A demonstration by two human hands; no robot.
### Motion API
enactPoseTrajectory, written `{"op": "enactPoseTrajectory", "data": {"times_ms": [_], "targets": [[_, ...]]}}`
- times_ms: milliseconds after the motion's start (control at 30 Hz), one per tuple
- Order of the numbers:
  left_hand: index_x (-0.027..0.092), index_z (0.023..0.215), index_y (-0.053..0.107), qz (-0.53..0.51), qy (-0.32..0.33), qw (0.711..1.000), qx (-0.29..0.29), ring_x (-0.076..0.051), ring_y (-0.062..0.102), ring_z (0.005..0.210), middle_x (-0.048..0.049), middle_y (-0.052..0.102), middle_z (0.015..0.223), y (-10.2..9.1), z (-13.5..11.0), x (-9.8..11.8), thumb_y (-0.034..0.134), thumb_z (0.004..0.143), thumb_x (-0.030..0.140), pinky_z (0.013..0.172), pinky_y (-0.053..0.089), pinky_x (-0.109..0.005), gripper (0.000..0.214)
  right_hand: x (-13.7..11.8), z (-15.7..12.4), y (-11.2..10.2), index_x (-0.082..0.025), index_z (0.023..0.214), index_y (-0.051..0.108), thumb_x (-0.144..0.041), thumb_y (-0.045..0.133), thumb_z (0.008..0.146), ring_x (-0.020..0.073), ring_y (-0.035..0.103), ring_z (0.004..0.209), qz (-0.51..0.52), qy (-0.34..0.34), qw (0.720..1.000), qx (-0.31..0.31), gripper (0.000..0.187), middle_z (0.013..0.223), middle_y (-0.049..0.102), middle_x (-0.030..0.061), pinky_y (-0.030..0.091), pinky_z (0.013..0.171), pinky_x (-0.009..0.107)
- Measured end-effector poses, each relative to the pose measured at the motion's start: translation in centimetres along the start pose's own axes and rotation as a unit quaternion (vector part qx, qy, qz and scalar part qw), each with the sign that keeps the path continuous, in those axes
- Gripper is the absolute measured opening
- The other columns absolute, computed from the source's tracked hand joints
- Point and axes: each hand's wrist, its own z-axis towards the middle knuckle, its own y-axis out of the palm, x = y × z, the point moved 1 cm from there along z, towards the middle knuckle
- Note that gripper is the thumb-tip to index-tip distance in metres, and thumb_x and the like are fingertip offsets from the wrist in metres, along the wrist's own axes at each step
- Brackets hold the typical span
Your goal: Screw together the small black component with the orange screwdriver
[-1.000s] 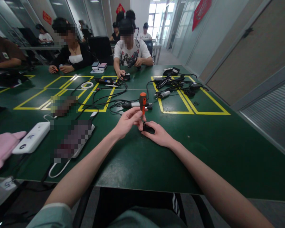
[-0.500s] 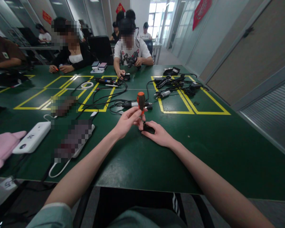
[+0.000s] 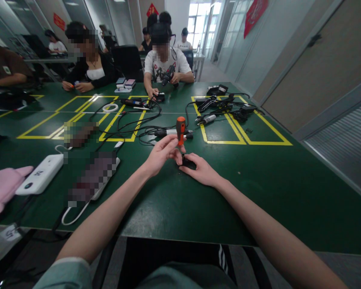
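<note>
An orange and dark grey screwdriver (image 3: 181, 129) stands upright over the table, its handle pinched between the thumb and fingers of my left hand (image 3: 164, 154). The lower end of the tool meets or hovers just above a small black part (image 3: 188, 163); its tip is too small to make out. My right hand (image 3: 203, 170) is wrapped round that black part and holds it at the green table top (image 3: 156, 200). What kind of part it is, I cannot tell.
Ahead lie a black and white cable device (image 3: 170, 133) and tangled black cables (image 3: 225, 105). Left of me are a white power strip (image 3: 42, 174) and a blurred-out device on a white base. Across the table a person (image 3: 168, 64) holds a power drill (image 3: 168, 75).
The screwdriver's handle has shifted slightly to the right and turned a little in my left fingers. My right hand stays in place on the black part.
</note>
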Motion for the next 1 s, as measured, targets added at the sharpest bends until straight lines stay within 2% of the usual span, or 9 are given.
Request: {"op": "enactPoseTrajectory", "data": {"times_ms": [200,367,533,667,800,1000], "targets": [[0.018,0.115,0.06,0.008,0.002,1.0,-0.002,-0.011,0.066,0.054,0.0015,0.069,0.082,-0.1,0.01,-0.05,0.081,0.084,0.052,0.053,0.051,-0.022,0.051,0.16,0.0,0.12,-0.021,0.107,0.073,-0.027,0.071,0.092,0.0219,0.066,0.096,0.005,-0.004,1.0,0.003,0.017,0.102,0.073,0.0067,0.054,0.091,0.039],[0.015,0.104,0.063,0.021,-0.005,1.0,-0.001,-0.008,0.064,0.054,0.0003,0.067,0.083,-0.05,0.0,0.04,0.078,0.085,0.057,0.054,0.051,-0.022,0.048,0.07,-0.01,0.03,-0.021,0.108,0.073,-0.027,0.071,0.092,0.022,0.066,0.096,-0.001,-0.001,1.0,0.0,0.017,0.103,0.073,0.0067,0.054,0.091,0.039],[0.021,0.109,0.052,0.031,0.005,0.999,-0.003,-0.01,0.065,0.053,0.0049,0.067,0.082,-0.25,0.1,-0.25,0.085,0.08,0.052,0.051,0.048,-0.02,0.054,-0.02,-0.01,-0.02,-0.02,0.109,0.072,-0.027,0.071,0.092,0.0222,0.066,0.096,-0.001,0.0,1.0,-0.005,0.019,0.104,0.073,0.0077,0.054,0.092,0.039],[0.02,0.119,0.056,0.017,-0.006,1.0,0.002,-0.01,0.066,0.054,0.003,0.067,0.083,-0.27,0.02,-0.07,0.08,0.084,0.053,0.053,0.05,-0.022,0.054,-0.07,-0.04,-0.03,-0.021,0.109,0.072,-0.028,0.07,0.093,0.0229,0.066,0.097,-0.008,0.003,1.0,-0.004,0.018,0.104,0.072,0.0076,0.054,0.092,0.04],[0.015,0.106,0.063,0.01,-0.006,1.0,-0.005,-0.009,0.064,0.053,0.0011,0.066,0.083,-0.08,0.01,0.13,0.078,0.086,0.056,0.053,0.051,-0.022,0.048,-0.06,-0.05,-0.06,-0.021,0.109,0.072,-0.028,0.07,0.092,0.0225,0.066,0.097,-0.008,0.007,1.0,-0.006,0.018,0.104,0.072,0.0075,0.054,0.092,0.04],[0.021,0.104,0.052,0.018,0.01,1.0,-0.011,-0.011,0.066,0.052,0.0039,0.068,0.082,-0.19,0.03,-0.06,0.085,0.082,0.05,0.051,0.049,-0.022,0.05,-0.08,-0.02,-0.07,-0.021,0.111,0.072,-0.028,0.07,0.093,0.022,0.066,0.095,-0.005,-0.001,1.0,-0.005,0.02,0.103,0.073,0.0072,0.054,0.091,0.039]]}}
